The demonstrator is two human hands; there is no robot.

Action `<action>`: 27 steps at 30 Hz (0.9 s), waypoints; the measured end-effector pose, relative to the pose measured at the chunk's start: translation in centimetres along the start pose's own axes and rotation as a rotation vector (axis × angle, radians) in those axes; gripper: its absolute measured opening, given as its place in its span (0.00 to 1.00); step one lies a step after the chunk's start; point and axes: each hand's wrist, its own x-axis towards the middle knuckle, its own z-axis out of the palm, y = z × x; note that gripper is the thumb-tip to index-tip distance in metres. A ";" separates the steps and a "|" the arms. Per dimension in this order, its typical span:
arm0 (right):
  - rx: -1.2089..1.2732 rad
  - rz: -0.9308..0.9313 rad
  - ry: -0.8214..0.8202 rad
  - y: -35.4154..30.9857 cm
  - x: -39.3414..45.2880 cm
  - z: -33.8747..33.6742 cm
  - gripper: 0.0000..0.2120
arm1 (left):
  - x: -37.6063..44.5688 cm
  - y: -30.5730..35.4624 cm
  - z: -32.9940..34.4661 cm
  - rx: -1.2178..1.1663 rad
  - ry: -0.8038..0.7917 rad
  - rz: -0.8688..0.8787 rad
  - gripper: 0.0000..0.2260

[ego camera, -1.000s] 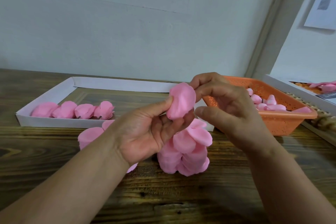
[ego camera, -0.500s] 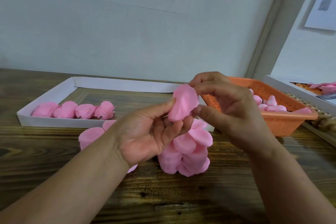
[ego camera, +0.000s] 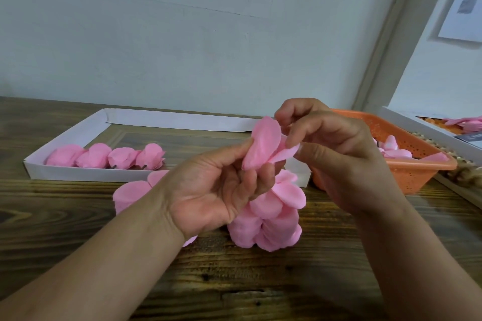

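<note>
My left hand [ego camera: 216,187] holds a small stack of pink fabric petals [ego camera: 263,146] between thumb and fingers, above the wooden table. My right hand [ego camera: 336,148] pinches the edge of one petal [ego camera: 285,155] that is splayed off to the right of that stack. Below both hands a pile of loose pink petals [ego camera: 268,219] lies on the table. More pink petals [ego camera: 130,193] show behind my left wrist, partly hidden by it.
A shallow white cardboard tray [ego camera: 65,138] at the back left holds a row of several finished pink flower buds [ego camera: 109,156]. An orange plastic basket [ego camera: 422,172] with pink pieces stands at the right. Another white tray [ego camera: 417,122] sits at the far right edge.
My right thumb and finger have peeled one petal away from the stack, so it now sticks out to the right. My left hand stays nearly in place.
</note>
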 end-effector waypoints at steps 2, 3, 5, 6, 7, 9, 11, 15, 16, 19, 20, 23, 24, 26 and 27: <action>-0.079 0.005 -0.045 -0.2 -0.1 0.0 0.09 | 0.0 -0.1 0.0 0.007 0.023 -0.003 0.18; -0.135 0.017 -0.068 -0.3 -0.1 0.0 0.08 | -0.1 -0.1 0.1 0.014 0.041 0.002 0.18; -0.246 0.053 -0.107 -0.4 -0.3 -0.1 0.08 | 0.0 -0.2 0.2 0.025 0.091 0.020 0.18; -0.301 0.070 -0.128 -0.4 -0.3 -0.1 0.07 | 0.0 -0.3 0.3 0.040 0.118 0.028 0.17; -0.340 0.084 -0.144 -0.4 -0.3 0.0 0.06 | 0.1 -0.4 0.4 0.062 0.142 0.034 0.16; -0.331 0.105 -0.149 -0.5 -0.3 0.0 0.06 | 0.1 -0.4 0.3 0.083 0.146 0.026 0.16; -0.255 0.104 -0.145 -0.7 -0.2 0.1 0.07 | 0.0 -0.3 0.3 0.067 0.124 0.020 0.19; -0.199 0.157 -0.133 -1.1 -0.2 0.5 0.06 | 0.1 -0.5 0.2 0.098 0.167 0.054 0.17; -0.213 0.170 -0.127 -1.1 -0.2 0.5 0.08 | 0.1 -0.5 0.1 0.113 0.173 0.073 0.16; -0.338 0.193 -0.113 -1.1 -0.1 0.8 0.18 | 0.2 -0.5 -0.1 0.117 0.147 0.086 0.19; -0.358 0.192 -0.106 -1.2 0.0 0.9 0.19 | 0.2 -0.5 -0.2 0.141 0.151 0.095 0.16; -0.360 0.222 -0.054 -1.4 0.2 1.4 0.15 | 0.4 -0.6 -0.1 0.261 0.206 0.141 0.13; -0.380 0.231 -0.038 -1.4 0.3 1.5 0.14 | 0.4 -0.6 -0.3 0.282 0.219 0.153 0.13; -0.429 0.238 -0.003 -1.3 0.3 1.7 0.14 | 0.4 -0.7 -0.3 0.308 0.230 0.170 0.12; -0.459 0.238 0.017 -1.3 0.4 1.8 0.14 | 0.4 -0.7 -0.2 0.315 0.235 0.174 0.13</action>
